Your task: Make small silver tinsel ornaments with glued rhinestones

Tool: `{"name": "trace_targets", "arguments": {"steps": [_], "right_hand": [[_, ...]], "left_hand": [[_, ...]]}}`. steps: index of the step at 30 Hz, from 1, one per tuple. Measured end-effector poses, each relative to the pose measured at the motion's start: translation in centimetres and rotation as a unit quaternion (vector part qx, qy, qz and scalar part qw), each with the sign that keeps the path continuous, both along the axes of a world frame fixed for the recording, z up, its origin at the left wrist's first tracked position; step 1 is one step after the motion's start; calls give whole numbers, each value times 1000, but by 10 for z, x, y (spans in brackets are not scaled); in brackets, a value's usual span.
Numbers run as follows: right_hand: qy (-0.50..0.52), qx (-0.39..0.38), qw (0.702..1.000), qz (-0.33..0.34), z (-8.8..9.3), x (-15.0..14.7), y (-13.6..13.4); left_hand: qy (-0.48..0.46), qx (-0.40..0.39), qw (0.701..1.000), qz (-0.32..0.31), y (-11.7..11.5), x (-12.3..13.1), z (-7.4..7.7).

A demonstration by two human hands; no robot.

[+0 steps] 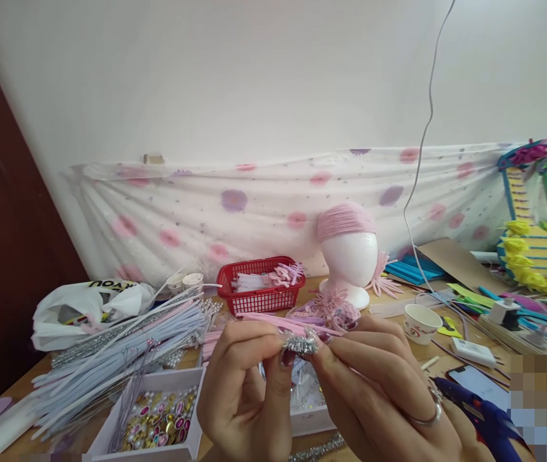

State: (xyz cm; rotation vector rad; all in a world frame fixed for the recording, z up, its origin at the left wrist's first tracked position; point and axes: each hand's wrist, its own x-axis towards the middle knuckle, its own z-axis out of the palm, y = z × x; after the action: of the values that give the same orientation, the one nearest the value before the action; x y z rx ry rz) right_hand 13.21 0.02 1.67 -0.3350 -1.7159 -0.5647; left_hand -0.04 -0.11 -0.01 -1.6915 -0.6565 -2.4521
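Between the fingertips of both hands is a small bent piece of silver tinsel pipe cleaner (pixel 301 345). My left hand (pixel 249 378) pinches its left end with thumb and forefinger. On its other end, the fingers of my right hand (pixel 384 378) are closed, and a ring shows on that hand. Just behind the fingertips lie pink pipe cleaners (pixel 283 321). Below the hands, another length of silver tinsel pipe cleaner (pixel 319 447) rests on the table, partly hidden. A dark blue glue gun (pixel 478 410) is close to my right wrist.
At the left, bundled pale pipe cleaners (pixel 124 359) lie behind a white box (pixel 195 410) of beads and gems. A red basket (pixel 259 301) and a foam head (pixel 350 256) stand behind my hands. Right are a paper cup (pixel 422 323), a phone (pixel 478 384) and a hanging cable (pixel 431 96).
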Motion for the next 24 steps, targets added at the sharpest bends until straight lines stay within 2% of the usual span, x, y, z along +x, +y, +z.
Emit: {"name": "trace_targets", "arguments": {"steps": [5,14,24], "right_hand": [[-6,-7,1000,-1,-1,3,0],[-17,2,1000,-6,-2,5,0],[11,7,1000,-10,-1,1,2]], "left_hand": [[-15,-3,1000,6,-2,3,4],[-6,3,1000,15,1,4,-4],[-1,-1,1000,4,1,3,-3]]}}
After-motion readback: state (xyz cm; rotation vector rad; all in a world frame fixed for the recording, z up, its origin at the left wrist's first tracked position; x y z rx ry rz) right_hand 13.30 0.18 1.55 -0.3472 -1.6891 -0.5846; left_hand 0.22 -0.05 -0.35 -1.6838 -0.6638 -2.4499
